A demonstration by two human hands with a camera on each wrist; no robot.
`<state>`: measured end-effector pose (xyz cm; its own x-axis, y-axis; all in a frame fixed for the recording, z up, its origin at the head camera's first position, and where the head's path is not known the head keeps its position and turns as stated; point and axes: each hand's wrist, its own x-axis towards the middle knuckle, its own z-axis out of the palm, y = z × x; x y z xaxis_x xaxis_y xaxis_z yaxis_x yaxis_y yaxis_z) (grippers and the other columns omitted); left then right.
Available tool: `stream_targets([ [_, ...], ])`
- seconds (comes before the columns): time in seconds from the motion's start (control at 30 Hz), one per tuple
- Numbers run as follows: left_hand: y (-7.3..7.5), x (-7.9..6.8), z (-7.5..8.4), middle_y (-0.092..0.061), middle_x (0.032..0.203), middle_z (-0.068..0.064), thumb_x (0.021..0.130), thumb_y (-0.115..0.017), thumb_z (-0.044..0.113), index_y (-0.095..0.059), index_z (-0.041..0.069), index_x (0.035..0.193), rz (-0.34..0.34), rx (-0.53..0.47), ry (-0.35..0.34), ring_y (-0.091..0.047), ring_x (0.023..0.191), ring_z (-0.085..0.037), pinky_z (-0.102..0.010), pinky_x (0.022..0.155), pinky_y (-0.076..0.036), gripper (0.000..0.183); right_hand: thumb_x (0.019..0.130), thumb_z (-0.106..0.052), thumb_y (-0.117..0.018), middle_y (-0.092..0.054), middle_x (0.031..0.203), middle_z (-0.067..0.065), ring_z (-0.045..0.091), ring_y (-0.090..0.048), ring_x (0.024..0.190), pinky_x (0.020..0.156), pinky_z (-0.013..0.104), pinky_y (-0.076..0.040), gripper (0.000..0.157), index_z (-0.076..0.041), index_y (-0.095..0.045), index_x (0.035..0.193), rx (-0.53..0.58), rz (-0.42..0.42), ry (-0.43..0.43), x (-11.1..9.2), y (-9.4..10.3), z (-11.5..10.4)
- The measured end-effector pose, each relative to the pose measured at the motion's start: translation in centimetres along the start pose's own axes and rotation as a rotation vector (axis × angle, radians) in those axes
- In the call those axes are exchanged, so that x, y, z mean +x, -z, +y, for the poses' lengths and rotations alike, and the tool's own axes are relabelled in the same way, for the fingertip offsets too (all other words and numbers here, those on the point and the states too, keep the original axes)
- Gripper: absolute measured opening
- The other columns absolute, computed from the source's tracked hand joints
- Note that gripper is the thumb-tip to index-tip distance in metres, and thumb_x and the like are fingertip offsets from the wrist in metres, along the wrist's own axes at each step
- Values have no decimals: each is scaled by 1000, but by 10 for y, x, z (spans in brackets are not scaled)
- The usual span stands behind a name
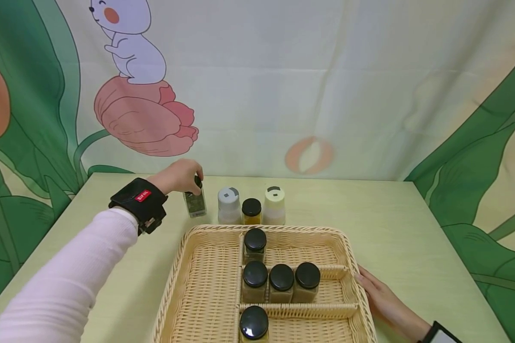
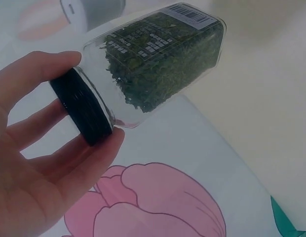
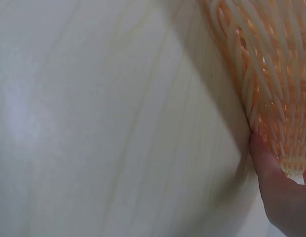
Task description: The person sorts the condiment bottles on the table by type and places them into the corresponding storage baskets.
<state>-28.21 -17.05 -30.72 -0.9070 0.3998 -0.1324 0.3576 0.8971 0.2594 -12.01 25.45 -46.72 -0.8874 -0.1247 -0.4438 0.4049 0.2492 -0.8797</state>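
Observation:
At the back left of the table, my left hand (image 1: 181, 177) grips a glass jar of dried green herbs (image 1: 195, 205) by its lid. In the left wrist view, the fingers and thumb of the left hand (image 2: 49, 148) close round the black lid (image 2: 84, 106), and the leafy herbs (image 2: 163, 59) show through the clear glass. On the other side, my right hand (image 1: 384, 300) holds the right side of a wicker basket (image 1: 355, 262). The right wrist view shows its thumb (image 3: 264, 158) against the woven wall (image 3: 271, 89), the other fingers mostly hidden.
Behind the basket stand a grey-capped shaker (image 1: 229, 205), a black-lidded jar with yellow contents (image 1: 252, 212) and a cream-capped shaker (image 1: 274, 205). Several black-lidded jars (image 1: 281, 281) stand among the basket's dividers (image 1: 309, 312). A patterned cloth (image 1: 257, 95) hangs behind the table.

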Motion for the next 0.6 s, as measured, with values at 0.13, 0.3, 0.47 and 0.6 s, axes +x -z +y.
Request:
stream_targets([
  [0.13,7,-1,2,-56,89,-15,71,-68,6,-61,-6,93,2,-16,16,-52,72,-24,-34,65,-47,27,79,-62,-44,-17,142,24,41,-29,123,95,51,-29,89,-9,-11,143,-1,2,3,1,0,1],
  [0.3,15,-1,3,-56,88,-16,71,-68,6,-61,-7,94,-3,2,7,-51,70,-24,-33,63,-47,27,82,-59,-44,-18,141,24,40,-30,123,95,49,-30,85,-9,-12,143,9,1,8,2,0,2],
  [0.47,25,-1,8,-56,85,-15,71,-69,5,-62,-6,89,25,39,-30,-49,70,-24,-33,62,-45,22,78,-63,-45,-16,142,24,40,-28,123,96,50,-28,91,-10,-10,143,8,2,-4,2,0,2],
  [0.6,33,0,12,-56,81,-12,71,-69,5,-62,-5,90,26,52,-42,-48,68,-22,-31,61,-44,23,78,-64,-45,-17,142,24,40,-29,123,96,50,-29,92,-10,-11,143,5,7,-6,2,0,2],
])
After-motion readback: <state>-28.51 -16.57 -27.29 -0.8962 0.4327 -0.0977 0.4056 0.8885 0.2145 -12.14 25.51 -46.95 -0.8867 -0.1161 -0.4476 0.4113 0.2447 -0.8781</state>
